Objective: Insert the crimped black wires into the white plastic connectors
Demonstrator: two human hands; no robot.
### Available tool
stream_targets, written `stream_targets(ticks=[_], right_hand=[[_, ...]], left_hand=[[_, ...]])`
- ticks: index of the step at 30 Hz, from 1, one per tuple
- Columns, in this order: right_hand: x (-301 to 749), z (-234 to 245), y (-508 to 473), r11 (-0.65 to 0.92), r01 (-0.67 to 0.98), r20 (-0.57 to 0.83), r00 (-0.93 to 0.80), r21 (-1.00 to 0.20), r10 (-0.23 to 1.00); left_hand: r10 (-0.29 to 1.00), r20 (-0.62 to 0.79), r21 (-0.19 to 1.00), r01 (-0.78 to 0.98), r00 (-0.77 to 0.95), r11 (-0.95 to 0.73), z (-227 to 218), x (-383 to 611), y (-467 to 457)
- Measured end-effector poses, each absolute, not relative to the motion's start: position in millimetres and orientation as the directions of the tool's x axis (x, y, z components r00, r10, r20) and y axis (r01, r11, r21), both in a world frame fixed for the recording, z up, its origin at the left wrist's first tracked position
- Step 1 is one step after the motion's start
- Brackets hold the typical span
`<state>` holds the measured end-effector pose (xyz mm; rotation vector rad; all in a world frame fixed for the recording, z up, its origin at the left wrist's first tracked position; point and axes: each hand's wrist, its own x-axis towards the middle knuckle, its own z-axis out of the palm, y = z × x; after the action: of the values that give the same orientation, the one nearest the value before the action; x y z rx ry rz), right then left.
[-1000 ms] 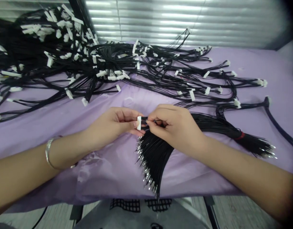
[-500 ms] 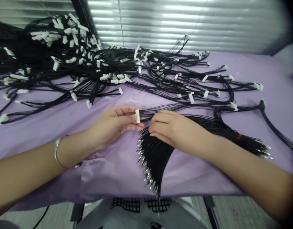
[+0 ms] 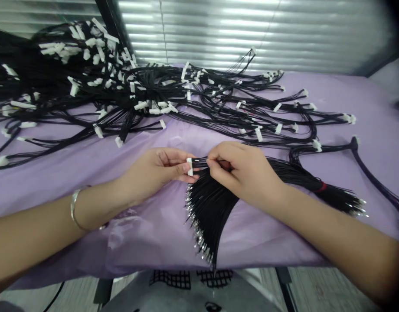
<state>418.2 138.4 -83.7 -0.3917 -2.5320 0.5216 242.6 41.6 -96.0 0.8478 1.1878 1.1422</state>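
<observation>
My left hand [image 3: 157,171] pinches a small white connector [image 3: 189,166] between thumb and fingers at the centre of the purple-covered table [image 3: 89,164]. Thin black wires run from the connector to the right. My right hand [image 3: 243,171] is closed in a pinch on one of those black wires right beside the connector. Under my right hand lies a fanned bundle of loose black wires [image 3: 209,212] with metal terminal tips, tied with a red band [image 3: 322,187] farther right.
A large tangle of finished black harnesses with white connectors [image 3: 89,82] fills the back left and spreads across the middle back [image 3: 251,112]. A window blind [image 3: 251,30] runs behind the table. A silver bracelet [image 3: 74,208] circles my left wrist. The table's front edge is close.
Half a second ago my right hand lay lower on the loose bundle; it has since lifted to the connector, pinching a wire. The left hand keeps holding the connector, almost in place.
</observation>
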Motion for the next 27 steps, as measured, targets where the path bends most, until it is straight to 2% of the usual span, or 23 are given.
stream_targets(ticks=[7, 14, 16, 20, 22, 24, 27], right_hand=[[416, -88, 140, 0.890, 0.121, 0.449, -0.828, -0.440, 0.335], [416, -88, 135, 0.898, 0.179, 0.488, -0.787, -0.403, 0.376], [415, -88, 132, 0.910, 0.206, 0.493, -0.786, -0.360, 0.373], [412, -89, 123, 0.964, 0.204, 0.479, -0.838, -0.171, 0.262], [411, -90, 121, 0.973, 0.197, 0.457, -0.859, -0.120, 0.231], [412, -89, 120, 0.965, 0.216, 0.421, -0.869, -0.150, 0.260], [415, -87, 123, 0.931, 0.226, 0.394, -0.858, -0.286, 0.330]], left_hand=[[0.963, -0.269, 0.947, -0.182, 0.002, 0.265, -95, 242, 43], [0.962, -0.271, 0.946, -0.179, 0.023, 0.270, -96, 241, 44], [0.960, -0.279, 0.943, -0.184, 0.017, 0.277, -96, 240, 44], [0.957, -0.291, 0.938, -0.189, 0.019, 0.289, -95, 241, 44], [0.956, -0.292, 0.939, -0.184, 0.025, 0.291, -95, 241, 45], [0.956, -0.293, 0.937, -0.191, 0.026, 0.292, -96, 242, 44], [0.956, -0.294, 0.931, -0.221, 0.013, 0.290, -97, 241, 43]])
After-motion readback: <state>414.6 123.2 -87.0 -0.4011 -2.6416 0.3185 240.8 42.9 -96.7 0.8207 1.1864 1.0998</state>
